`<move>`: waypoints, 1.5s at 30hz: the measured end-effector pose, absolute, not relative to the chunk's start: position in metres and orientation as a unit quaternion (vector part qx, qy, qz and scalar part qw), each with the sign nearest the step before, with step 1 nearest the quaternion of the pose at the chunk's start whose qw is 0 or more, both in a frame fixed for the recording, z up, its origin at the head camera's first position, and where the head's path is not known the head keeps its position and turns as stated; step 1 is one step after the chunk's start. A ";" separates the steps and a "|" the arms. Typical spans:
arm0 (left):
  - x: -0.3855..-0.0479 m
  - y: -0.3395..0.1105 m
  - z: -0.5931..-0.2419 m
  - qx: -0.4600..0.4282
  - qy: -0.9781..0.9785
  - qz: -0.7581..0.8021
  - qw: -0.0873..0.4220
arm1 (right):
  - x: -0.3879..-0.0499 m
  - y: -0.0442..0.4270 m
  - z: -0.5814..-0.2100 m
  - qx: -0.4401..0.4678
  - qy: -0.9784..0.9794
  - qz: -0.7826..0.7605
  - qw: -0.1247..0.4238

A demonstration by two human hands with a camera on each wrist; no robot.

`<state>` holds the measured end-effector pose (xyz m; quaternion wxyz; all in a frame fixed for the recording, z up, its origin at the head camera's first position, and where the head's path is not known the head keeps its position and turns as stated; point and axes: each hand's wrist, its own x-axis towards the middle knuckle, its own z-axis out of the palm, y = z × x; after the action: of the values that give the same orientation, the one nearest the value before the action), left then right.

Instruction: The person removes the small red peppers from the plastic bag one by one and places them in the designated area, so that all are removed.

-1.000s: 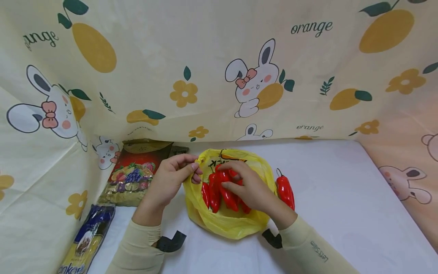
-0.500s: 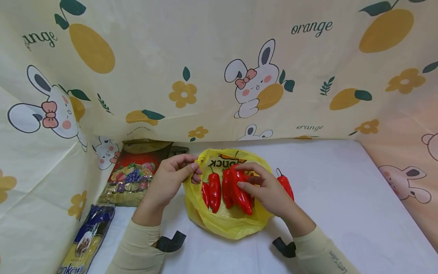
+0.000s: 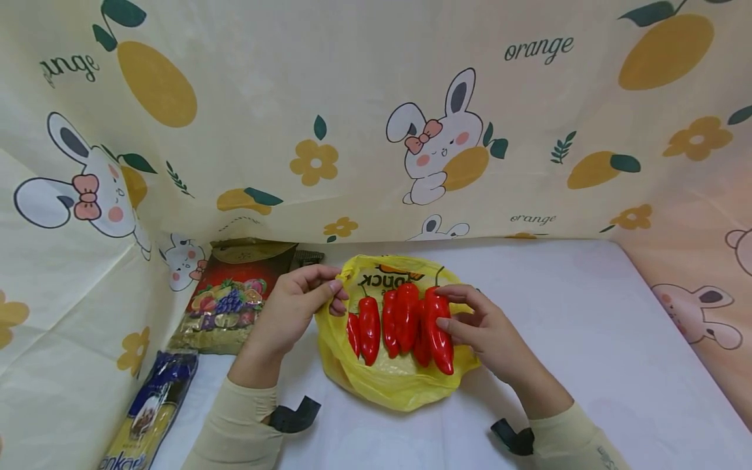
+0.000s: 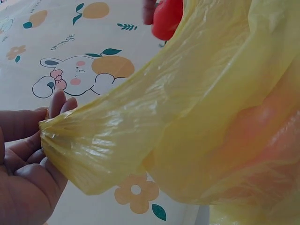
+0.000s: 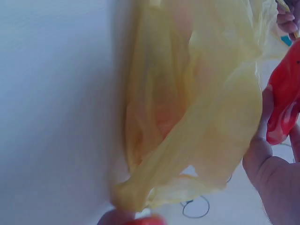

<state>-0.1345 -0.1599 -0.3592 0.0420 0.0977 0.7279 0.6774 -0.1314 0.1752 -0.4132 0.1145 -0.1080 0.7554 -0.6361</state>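
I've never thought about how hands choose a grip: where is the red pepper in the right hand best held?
Probably best to grip the red pepper across its broad upper body, just below the stem, coming from the right, where the right hand is. It narrows toward the tip, and other peppers lie close on its left.

1. Pinching the edge of the yellow bag [image 3: 384, 390] with the left hand [image 3: 301, 297].
2. Holding one shiny red pepper [image 3: 439, 339] at the bag's mouth with the right hand [image 3: 484, 325].
3. Can see other peppers [image 3: 407, 320] inside.
4. Can see a fruit-picture packet [image 3: 226, 300] and a blue-and-yellow packet [image 3: 149, 411] on the surface [image 3: 576, 313].
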 end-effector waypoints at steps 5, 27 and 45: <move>-0.134 -0.161 -0.360 0.100 0.730 0.675 0.034 | -0.125 0.188 -0.412 -0.094 0.764 -0.629 0.106; -0.134 -0.160 -0.361 0.104 0.728 0.677 0.034 | -0.125 0.268 -0.432 -0.047 0.806 -0.590 0.022; -0.134 -0.162 -0.359 0.099 0.733 0.673 0.030 | -0.139 0.301 -0.468 0.020 0.848 -0.525 0.078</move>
<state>-0.1342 -0.1617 -0.3591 0.0305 0.0987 0.7328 0.6726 -0.1392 0.3015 -0.4678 0.0777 0.0202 0.8476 -0.5246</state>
